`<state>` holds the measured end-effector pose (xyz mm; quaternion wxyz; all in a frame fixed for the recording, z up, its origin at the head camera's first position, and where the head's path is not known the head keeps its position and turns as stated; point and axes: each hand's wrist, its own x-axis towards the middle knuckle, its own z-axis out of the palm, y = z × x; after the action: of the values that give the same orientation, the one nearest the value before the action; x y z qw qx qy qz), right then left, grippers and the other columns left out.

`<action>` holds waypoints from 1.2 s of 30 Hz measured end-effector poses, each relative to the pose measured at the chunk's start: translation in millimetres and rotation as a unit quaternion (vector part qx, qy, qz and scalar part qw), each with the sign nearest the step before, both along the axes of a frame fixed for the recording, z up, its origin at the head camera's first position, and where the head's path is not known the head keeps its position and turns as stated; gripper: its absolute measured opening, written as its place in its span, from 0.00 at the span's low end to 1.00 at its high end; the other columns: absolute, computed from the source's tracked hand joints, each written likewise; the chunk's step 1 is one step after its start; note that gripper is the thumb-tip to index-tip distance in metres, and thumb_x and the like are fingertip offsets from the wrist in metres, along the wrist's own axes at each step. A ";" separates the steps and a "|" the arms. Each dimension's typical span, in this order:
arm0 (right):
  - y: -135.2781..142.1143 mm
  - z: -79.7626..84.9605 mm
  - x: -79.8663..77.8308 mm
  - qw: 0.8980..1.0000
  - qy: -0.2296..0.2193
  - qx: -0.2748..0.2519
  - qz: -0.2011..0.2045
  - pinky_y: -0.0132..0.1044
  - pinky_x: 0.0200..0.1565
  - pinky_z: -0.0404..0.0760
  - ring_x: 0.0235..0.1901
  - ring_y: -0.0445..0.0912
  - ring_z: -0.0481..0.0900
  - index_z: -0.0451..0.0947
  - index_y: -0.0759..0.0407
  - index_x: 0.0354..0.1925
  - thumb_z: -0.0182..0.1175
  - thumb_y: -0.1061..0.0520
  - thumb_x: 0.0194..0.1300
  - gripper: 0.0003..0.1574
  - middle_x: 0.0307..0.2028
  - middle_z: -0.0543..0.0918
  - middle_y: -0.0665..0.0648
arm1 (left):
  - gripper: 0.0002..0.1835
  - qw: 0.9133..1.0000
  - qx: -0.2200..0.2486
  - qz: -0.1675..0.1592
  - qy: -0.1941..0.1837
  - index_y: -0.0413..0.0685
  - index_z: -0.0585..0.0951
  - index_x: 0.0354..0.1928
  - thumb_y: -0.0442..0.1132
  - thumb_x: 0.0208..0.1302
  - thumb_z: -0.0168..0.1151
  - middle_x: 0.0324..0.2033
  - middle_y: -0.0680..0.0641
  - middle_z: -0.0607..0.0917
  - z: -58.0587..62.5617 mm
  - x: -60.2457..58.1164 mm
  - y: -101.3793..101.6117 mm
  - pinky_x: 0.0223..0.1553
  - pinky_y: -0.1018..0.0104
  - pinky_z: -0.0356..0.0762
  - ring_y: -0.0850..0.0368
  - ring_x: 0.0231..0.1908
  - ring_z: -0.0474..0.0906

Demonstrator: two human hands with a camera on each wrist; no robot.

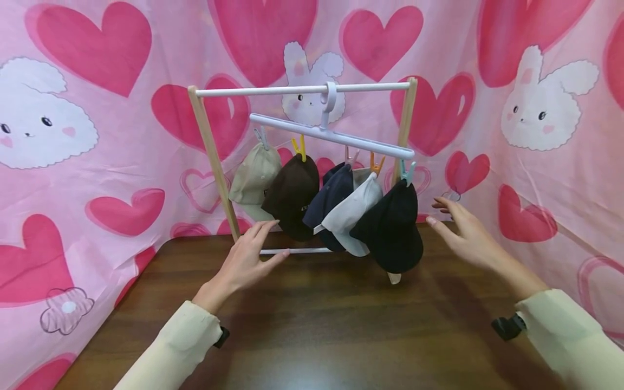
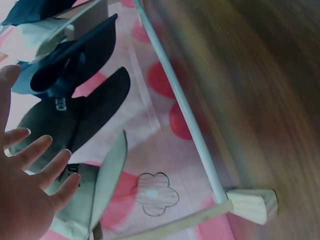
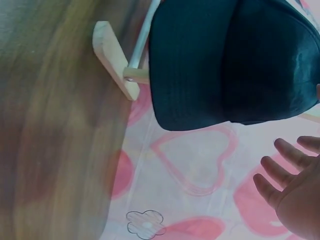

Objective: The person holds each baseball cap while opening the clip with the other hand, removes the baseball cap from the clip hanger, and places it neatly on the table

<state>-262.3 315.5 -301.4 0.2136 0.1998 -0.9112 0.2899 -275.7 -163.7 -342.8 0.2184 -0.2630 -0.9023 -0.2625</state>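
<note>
Several caps hang by coloured clips from a white hanger (image 1: 336, 136), which tilts down to the right. From left to right they are a beige cap (image 1: 255, 172), a dark brown cap (image 1: 294, 189), a navy cap (image 1: 331, 196), a white cap (image 1: 353, 208) and a black cap (image 1: 392, 227). My left hand (image 1: 248, 257), fingers spread, is in front of the beige and brown caps and holds nothing. To the right of the black cap, my right hand (image 1: 463, 230) is also empty, fingers extended. A yellow clip (image 1: 299, 149) grips the brown cap and an orange clip (image 1: 375, 162) the white one.
The hanger hooks over the white top bar (image 1: 258, 91) of a rack with wooden side posts (image 1: 210, 157). It stands at the back of a brown wooden table (image 1: 302, 319). Behind it hangs a pink cloth (image 1: 180, 49) with hearts and rabbits.
</note>
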 end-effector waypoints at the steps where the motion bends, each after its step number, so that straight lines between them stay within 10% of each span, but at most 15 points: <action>1: -0.6 1.3 -0.8 1.000 0.000 -0.001 0.001 0.70 0.60 0.71 0.63 0.67 0.69 0.57 0.62 0.76 0.60 0.49 0.74 0.41 0.67 0.70 0.69 | 0.41 1.000 0.003 -0.003 0.000 0.50 0.68 0.74 0.62 0.66 0.67 0.67 0.48 0.74 0.1 -0.4 1.8 0.65 0.38 0.70 0.48 0.65 0.71; 19: -7.3 23.1 -9.8 1.000 -0.008 -0.015 0.004 0.70 0.60 0.71 0.64 0.66 0.68 0.58 0.60 0.76 0.59 0.50 0.75 0.39 0.68 0.68 0.68 | 0.33 0.997 0.005 -0.047 0.060 0.49 0.74 0.68 0.57 0.67 0.68 0.61 0.47 0.79 8.4 -9.0 23.7 0.53 0.47 0.77 0.49 0.55 0.79; 36: -13.4 33.5 -27.0 0.999 0.035 -0.027 0.032 0.69 0.62 0.67 0.63 0.65 0.69 0.59 0.65 0.75 0.57 0.53 0.77 0.37 0.66 0.70 0.69 | 0.33 0.996 0.031 -0.077 0.017 0.48 0.73 0.69 0.56 0.68 0.68 0.59 0.45 0.80 13.7 -9.6 37.2 0.54 0.52 0.80 0.49 0.57 0.79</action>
<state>-289.3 302.2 -267.9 0.2408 0.2331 -0.8883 0.3139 -285.3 -126.5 -329.1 0.2207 -0.3297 -0.8670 -0.3015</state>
